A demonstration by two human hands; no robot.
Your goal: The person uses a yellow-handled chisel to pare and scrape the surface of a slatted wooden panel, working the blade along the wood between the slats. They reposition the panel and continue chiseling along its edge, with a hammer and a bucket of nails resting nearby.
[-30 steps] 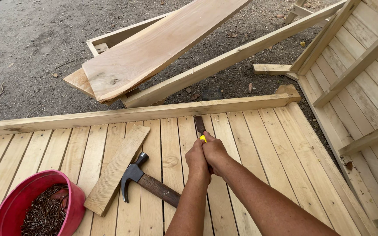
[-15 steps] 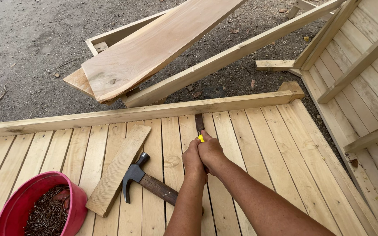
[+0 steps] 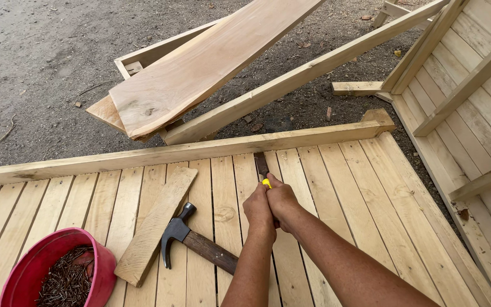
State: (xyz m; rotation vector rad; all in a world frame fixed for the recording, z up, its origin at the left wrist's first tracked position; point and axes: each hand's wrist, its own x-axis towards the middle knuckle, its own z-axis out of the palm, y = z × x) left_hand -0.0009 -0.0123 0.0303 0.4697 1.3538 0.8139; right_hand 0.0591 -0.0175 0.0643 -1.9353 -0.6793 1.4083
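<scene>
Both my hands grip one tool with a yellow part and a dark flat blade, a chisel-like bar. Its blade tip sits in a gap between two slats of the wooden slatted panel, close to the panel's far rail. My left hand and my right hand are wrapped together around the handle, which they hide. A claw hammer with a dark head and wooden handle lies on the slats just left of my left forearm.
A short loose board lies beside the hammer. A red bowl of nails stands at the lower left. Planks and a frame lie on the gravel beyond the panel. Another slatted panel stands at right.
My hands and the tool have stayed in nearly the same spot on the slats; the view has shifted slightly. Nothing else has moved.
</scene>
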